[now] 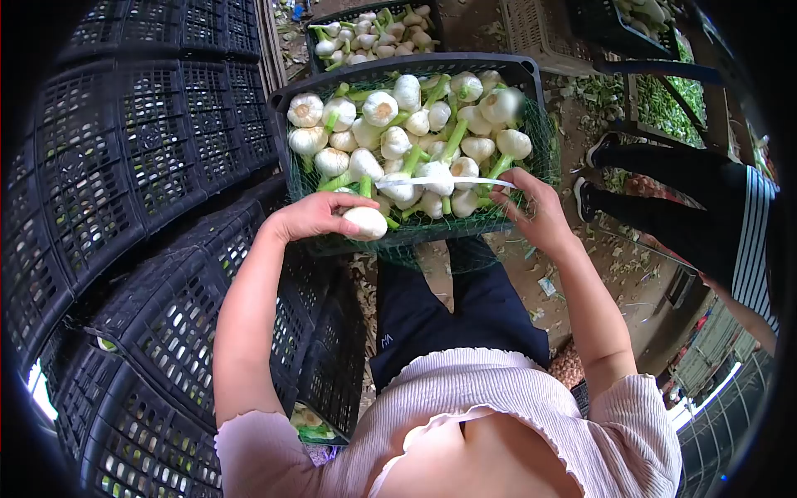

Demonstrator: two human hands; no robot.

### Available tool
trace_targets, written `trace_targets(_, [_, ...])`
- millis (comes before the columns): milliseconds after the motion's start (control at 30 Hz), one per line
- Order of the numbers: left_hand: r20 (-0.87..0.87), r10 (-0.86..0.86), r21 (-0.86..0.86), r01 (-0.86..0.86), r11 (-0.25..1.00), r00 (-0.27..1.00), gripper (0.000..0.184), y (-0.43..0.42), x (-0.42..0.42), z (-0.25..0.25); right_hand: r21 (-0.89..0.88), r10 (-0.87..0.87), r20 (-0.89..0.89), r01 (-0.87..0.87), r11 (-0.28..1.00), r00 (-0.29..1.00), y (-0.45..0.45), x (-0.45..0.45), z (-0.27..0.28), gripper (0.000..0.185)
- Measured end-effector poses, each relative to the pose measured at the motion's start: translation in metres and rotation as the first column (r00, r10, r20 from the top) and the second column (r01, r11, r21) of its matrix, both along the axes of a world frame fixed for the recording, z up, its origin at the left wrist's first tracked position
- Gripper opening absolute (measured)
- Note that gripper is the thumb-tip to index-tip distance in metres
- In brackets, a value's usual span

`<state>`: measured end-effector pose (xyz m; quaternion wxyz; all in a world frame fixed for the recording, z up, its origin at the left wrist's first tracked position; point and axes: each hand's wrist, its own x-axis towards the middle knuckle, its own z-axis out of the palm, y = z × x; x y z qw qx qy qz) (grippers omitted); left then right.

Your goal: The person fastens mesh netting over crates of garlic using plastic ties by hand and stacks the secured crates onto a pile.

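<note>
In the head view, my left hand (pixel 320 216) is closed around a white garlic bulb (pixel 365 222) at the near left edge of a dark crate (pixel 407 63). My right hand (pixel 534 207) is at the crate's near right corner, its fingers pinching the end of a thin white strip (pixel 473 180). The strip stretches left across the garlic bulbs (pixel 394 143); what it is made of I cannot tell. Green net (pixel 544 153) lines the crate, which is heaped with bulbs on short green stems.
Black plastic crates (pixel 141 124) are stacked along the left. Beyond the garlic crate stands another crate (pixel 442 29) of garlic. A person in black trousers (pixel 689 174) is at the right. Peelings litter the floor (pixel 581 241), and greens (pixel 652 108) lie at upper right.
</note>
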<state>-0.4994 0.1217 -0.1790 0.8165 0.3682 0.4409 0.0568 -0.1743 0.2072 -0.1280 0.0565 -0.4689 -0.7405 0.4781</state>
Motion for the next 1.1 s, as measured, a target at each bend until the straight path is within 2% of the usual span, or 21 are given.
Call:
trace_targets(33, [-0.005,0.022,-0.003,-0.022,1.000,1.000,0.051,-0.002,0.000,0.000,0.017,0.006,-0.001,-0.006,1.000,1.000,0.001,0.000,0.000,0.021])
trace_targets(100, [-0.092,-0.075,0.115,0.085,0.990,0.993,0.047,-0.006,0.004,-0.003,0.050,0.025,-0.007,-0.024,0.998,1.000,0.003,-0.003,-0.002,0.021])
trace_targets(167, [-0.144,-0.232,0.016,0.237,0.971,0.962,0.046,-0.006,-0.002,-0.031,0.070,0.040,-0.009,-0.039,0.997,0.999,0.005,-0.004,-0.002,0.020])
trace_targets(200, [-0.148,-0.233,0.081,0.247,0.966,0.961,0.050,-0.012,0.000,-0.041,0.071,0.048,-0.006,-0.047,0.996,0.999,0.006,-0.005,-0.002,0.020])
trace_targets(233, [-0.225,-0.244,0.252,0.298,0.921,0.943,0.051,-0.012,0.003,-0.036,0.074,0.056,-0.003,-0.055,0.996,0.998,0.007,-0.005,-0.002,0.020])
trace_targets(300, [-0.375,-0.216,0.542,0.402,0.738,0.901,0.052,-0.017,0.007,-0.021,0.081,0.059,0.018,-0.061,0.995,0.998,0.008,-0.005,-0.001,0.019])
trace_targets(333, [-0.517,-0.326,0.456,0.576,0.678,0.792,0.054,-0.015,0.009,-0.009,0.089,0.056,0.017,-0.057,0.994,0.998,0.009,-0.005,-0.003,0.018])
trace_targets(433, [-0.707,-0.330,0.293,0.684,0.668,0.625,0.056,-0.018,0.021,0.008,0.064,0.049,0.025,-0.051,0.997,0.998,0.009,-0.003,-0.005,0.018])
trace_targets(467, [-0.703,-0.347,0.270,0.685,0.677,0.621,0.055,-0.015,0.023,0.013,0.054,0.044,0.028,-0.046,0.998,0.999,0.011,-0.004,-0.006,0.018])
trace_targets(567, [-0.361,-0.260,0.407,0.402,0.820,0.895,0.052,-0.010,0.015,0.004,0.083,0.046,-0.017,-0.045,0.996,0.999,0.012,-0.005,-0.008,0.018])
trace_targets(600, [-0.225,-0.198,0.272,0.257,0.928,0.954,0.051,-0.008,0.016,0.003,0.091,0.039,-0.022,-0.037,0.995,0.999,0.012,-0.005,-0.009,0.018])
trace_targets(633, [-0.188,-0.173,0.311,0.226,0.923,0.967,0.051,-0.002,0.017,0.006,0.098,0.034,-0.028,-0.031,0.995,0.999,0.012,-0.005,-0.009,0.018])
trace_targets(733, [-0.204,-0.264,0.242,0.310,0.919,0.943,0.049,0.011,0.022,-0.002,0.081,0.024,-0.036,-0.021,0.996,0.999,0.014,-0.008,-0.008,0.017])
trace_targets(833, [-0.285,-0.305,0.288,0.384,0.877,0.909,0.049,0.007,0.025,-0.011,0.092,0.007,-0.042,-0.003,0.996,0.999,0.016,-0.008,-0.007,0.016])
trace_targets(867, [-0.280,-0.209,0.409,0.314,0.857,0.937,0.049,0.002,0.024,-0.016,0.104,0.001,-0.047,0.004,0.995,0.999,0.016,-0.008,-0.007,0.016])
trace_targets(967, [-0.120,0.004,0.486,0.056,0.872,0.993,0.050,0.006,0.017,-0.020,0.086,-0.004,-0.024,0.006,0.996,1.000,0.017,-0.008,-0.006,0.017])
trace_targets(1000, [-0.207,-0.019,0.592,0.140,0.794,0.978,0.051,0.008,0.017,-0.024,0.087,-0.008,-0.031,0.011,0.996,0.999,0.018,-0.009,-0.006,0.017])
trace_targets(1033, [-0.368,-0.052,0.548,0.261,0.795,0.929,0.052,0.011,0.021,-0.017,0.085,-0.011,-0.036,0.014,0.996,0.999,0.018,-0.009,-0.006,0.017])
trace_targets(1100, [-0.653,-0.116,0.404,0.474,0.783,0.749,0.054,0.021,0.028,0.004,0.089,-0.007,-0.037,0.010,0.996,0.999,0.017,-0.010,-0.006,0.018])
